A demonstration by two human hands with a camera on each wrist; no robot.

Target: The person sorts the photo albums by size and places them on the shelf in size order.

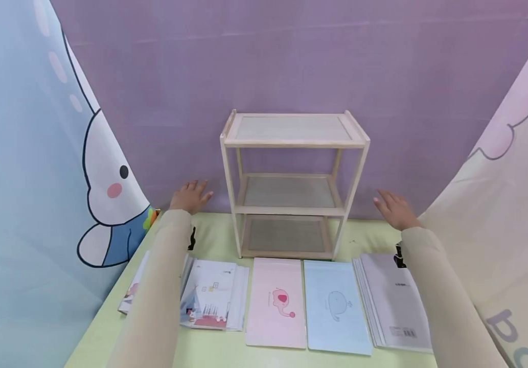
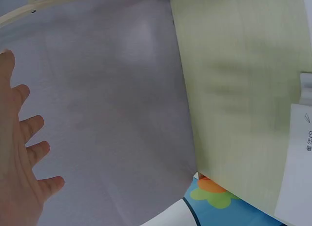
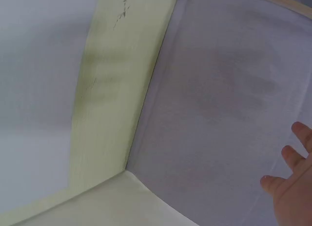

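A small white three-tier shelf (image 1: pixel 291 210) stands at the back of the table, its tiers bare. To its left, my left hand (image 1: pixel 189 197) is held above the table with fingers spread, touching nothing. My right hand (image 1: pixel 396 210) hovers on the other side of the shelf, fingers extended and holding nothing. In front of the shelf lie a pink notebook (image 1: pixel 275 304) with an elephant and a light blue notebook (image 1: pixel 337 306) with a whale. White illustrated booklets (image 1: pixel 208 294) lie in a stack on the left. A stack of grey-white books (image 1: pixel 394 301) sits below my right forearm, which partly covers it.
Another book (image 1: pixel 130 294) at the far left is mostly hidden under my left sleeve. A purple cloth (image 1: pixel 300 61) hangs behind the shelf. Printed curtains flank both sides, a blue one (image 1: pixel 24 204) on the left and a pale one (image 1: pixel 512 230) on the right.
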